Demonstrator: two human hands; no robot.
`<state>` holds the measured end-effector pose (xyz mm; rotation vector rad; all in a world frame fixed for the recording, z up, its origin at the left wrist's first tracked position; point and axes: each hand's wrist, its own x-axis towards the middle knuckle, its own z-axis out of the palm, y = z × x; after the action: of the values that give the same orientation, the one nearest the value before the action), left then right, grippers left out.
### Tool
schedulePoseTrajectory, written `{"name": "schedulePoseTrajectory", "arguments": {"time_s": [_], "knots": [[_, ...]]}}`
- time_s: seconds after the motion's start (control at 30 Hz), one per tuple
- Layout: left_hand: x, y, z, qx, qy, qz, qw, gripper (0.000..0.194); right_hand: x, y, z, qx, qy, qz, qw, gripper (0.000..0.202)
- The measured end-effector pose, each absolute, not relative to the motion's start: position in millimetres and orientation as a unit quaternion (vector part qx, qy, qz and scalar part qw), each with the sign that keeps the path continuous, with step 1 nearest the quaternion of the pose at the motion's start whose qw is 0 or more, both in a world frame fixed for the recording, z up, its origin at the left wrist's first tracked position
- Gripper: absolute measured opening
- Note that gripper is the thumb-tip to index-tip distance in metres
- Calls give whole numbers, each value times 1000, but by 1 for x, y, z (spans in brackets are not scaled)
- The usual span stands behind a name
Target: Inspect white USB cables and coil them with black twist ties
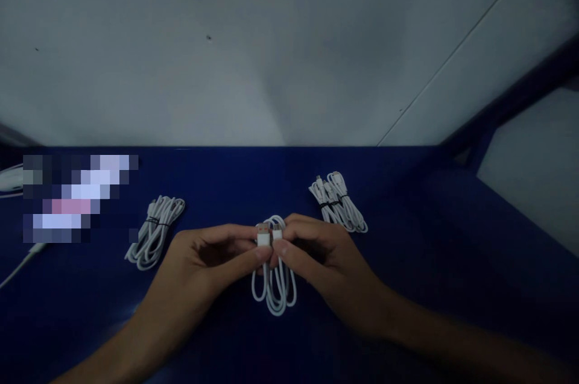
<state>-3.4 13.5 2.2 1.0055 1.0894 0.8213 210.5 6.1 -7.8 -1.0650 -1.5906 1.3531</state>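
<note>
Between my two hands is a white USB cable [281, 296], folded into loops that hang below my fingers. My left hand [203, 263] pinches it just under the wide USB-A plug, thumb in front and fingers behind. My right hand [328, 254] grips the same bundle beside the smaller plug, its thumb pressed on that connector. Both metal plug ends point up, side by side. The parts of the loops behind my fingers are hidden. I see no tie around this bundle.
Left of my hands lies a coiled white cable bundle [156, 232] with a dark tie. More tied white cables [338, 202] lie at the right. A pixelated, glowing object [81, 197] with a white cord is at far left. A pale wall [226, 88] backs the blue table [235, 179].
</note>
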Motion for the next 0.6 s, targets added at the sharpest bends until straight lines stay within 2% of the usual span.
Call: {"name": "schedulePoseTrajectory", "arguments": {"time_s": [0.6], "knots": [[-4,16,9,444,483,345,671,22,210,9,-11,-414,-604,563,384,27]]}}
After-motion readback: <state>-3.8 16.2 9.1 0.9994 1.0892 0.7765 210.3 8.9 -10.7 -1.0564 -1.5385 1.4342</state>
